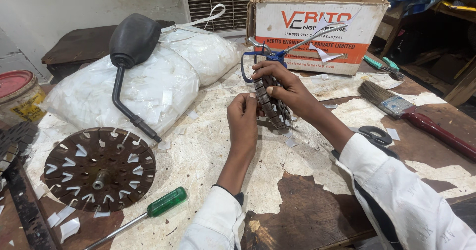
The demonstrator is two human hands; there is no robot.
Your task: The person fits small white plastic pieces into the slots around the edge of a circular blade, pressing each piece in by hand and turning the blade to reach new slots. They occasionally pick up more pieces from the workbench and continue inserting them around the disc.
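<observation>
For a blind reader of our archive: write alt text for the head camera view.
Two hands, left hand and right hand, hold a slotted round metal core on edge over a worn workbench. Around them lie a flat slotted disc, a green-handled screwdriver, a bag of white paper slips, a paintbrush and a cardboard box.

Both hands grip a slotted metal ring (271,101), the left hand's (243,115) fingers at its near edge and the right hand's (285,84) over its top. Left of the fingers lie a slotted disc (99,168) and a screwdriver (148,213); behind them stands a box (317,27); to their right lie a brush (411,113) and scissors (374,133).
</observation>
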